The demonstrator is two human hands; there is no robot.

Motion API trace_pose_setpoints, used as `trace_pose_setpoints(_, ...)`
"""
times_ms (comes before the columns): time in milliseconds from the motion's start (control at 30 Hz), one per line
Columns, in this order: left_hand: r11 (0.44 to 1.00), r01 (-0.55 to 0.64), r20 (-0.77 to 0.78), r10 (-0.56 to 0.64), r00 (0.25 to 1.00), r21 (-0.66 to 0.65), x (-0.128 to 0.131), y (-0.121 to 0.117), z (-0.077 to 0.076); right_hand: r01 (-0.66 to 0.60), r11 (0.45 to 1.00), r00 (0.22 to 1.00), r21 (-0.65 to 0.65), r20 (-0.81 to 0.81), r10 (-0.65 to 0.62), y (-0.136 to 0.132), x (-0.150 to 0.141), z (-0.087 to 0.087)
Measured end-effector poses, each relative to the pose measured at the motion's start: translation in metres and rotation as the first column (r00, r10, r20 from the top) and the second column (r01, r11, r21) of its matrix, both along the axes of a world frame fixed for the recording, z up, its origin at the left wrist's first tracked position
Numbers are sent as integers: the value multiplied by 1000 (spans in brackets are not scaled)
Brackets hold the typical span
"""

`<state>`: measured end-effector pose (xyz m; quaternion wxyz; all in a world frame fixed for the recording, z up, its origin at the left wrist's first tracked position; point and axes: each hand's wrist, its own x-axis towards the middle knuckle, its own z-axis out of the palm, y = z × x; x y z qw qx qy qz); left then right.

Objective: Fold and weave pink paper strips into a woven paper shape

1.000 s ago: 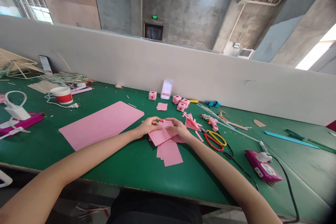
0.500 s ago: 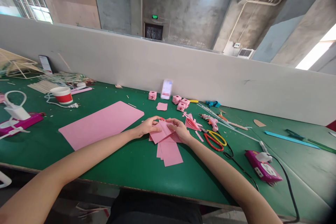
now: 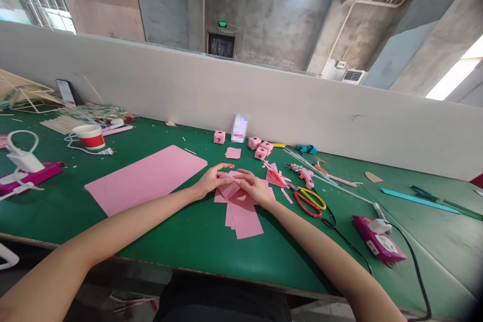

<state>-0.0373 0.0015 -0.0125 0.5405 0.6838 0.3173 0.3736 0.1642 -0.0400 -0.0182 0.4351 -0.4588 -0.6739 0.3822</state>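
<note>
Between my two hands is a creased piece of pink paper (image 3: 228,190), tilted above other sheets. My left hand (image 3: 212,181) is closed on its left side, thumb toward me. My right hand (image 3: 253,186) pinches its right side with thumb and fingers. Beneath lie overlapping pink paper rectangles (image 3: 247,219) on the green table. A small stack of pink squares (image 3: 233,153) sits just beyond my hands. Behind it stand several folded pink paper cubes (image 3: 260,153), one of them apart (image 3: 219,137) to the left.
A large pink sheet (image 3: 147,178) lies at left. To the right are scissors (image 3: 309,202), pink scraps (image 3: 277,176), a pink glue gun (image 3: 306,176) and a purple power strip (image 3: 379,241) with a black cord. A paper cup (image 3: 88,137) stands far left; a phone (image 3: 239,128) leans on the partition.
The pink paper, held flatter before, is now tilted and bent between my hands. My fingers have shifted, with the left fingertips raised slightly and the right hand a little lower.
</note>
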Motion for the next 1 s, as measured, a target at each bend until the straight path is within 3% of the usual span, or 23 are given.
trace_pose_setpoints(133,983,-99,-8,102,995,154,4,-8,0,-3,1000,1000,-5,21,4,-1,-1,1)
trace_pose_setpoints(367,949,-129,-48,149,988,287,9,-19,-4,-82,994,997,69,15,81,1,-1,2)
trace_pose_setpoints(633,863,-278,-25,317,948,423,9,-10,-8,-66,994,996,-84,-59,61,4,2,-4)
trace_pose_setpoints(700,862,-301,22,320,947,408,9,-8,-10,-73,995,995,-71,-67,68,4,2,-5)
trace_pose_setpoints(867,965,-176,58,168,984,194,11,-7,-8,-46,996,997,-73,-67,42,6,3,-9)
trace_pose_setpoints(1000,981,-176,103,167,980,82,11,-9,-7,-11,994,997,-110,-74,3,8,2,-11)
